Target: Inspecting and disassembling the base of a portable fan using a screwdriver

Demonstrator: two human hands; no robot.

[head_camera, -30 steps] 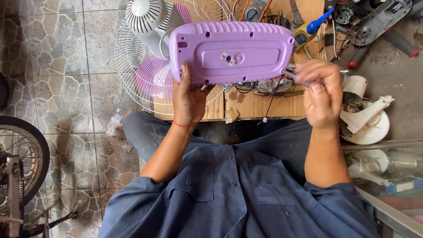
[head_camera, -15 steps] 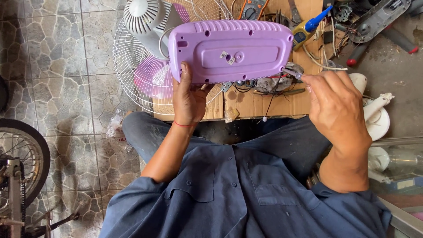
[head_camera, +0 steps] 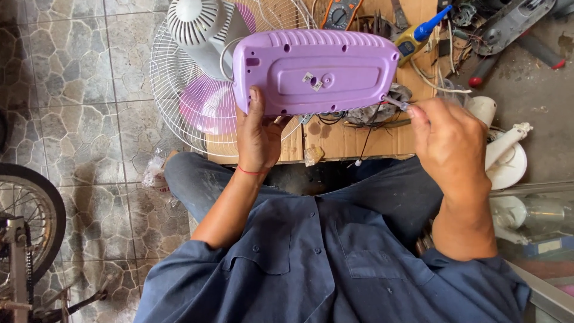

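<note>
A: What has the left hand (head_camera: 258, 139) got?

B: A lilac plastic fan base (head_camera: 315, 70), turned underside up. The fingers are wrapped on its lower left edge, thumb lying up on the flat face. The base sits at about twelve o'clock from the person's lap, held up above the wooden bench (head_camera: 353, 139).

A: And the right hand (head_camera: 449, 143)?

B: At three o'clock from the base, just off its right end. Its fingers are pinched narrow on a thin tool with a clear handle (head_camera: 397, 103), whose tip touches the base's lower right corner. I can't tell exactly what kind of tool it is.

A: What's around them?

B: Behind the base, toward eleven o'clock, a white wire fan guard (head_camera: 179, 90) with pink blades and a white motor housing (head_camera: 191, 21). On the bench at one o'clock, a yellow and blue tool (head_camera: 415, 36) and a tangle of wires (head_camera: 353, 113). At three o'clock beyond the right hand, a white stand piece (head_camera: 508, 158) on the floor. At eight o'clock, a bicycle wheel (head_camera: 36, 203) on the stone floor (head_camera: 72, 72).
</note>
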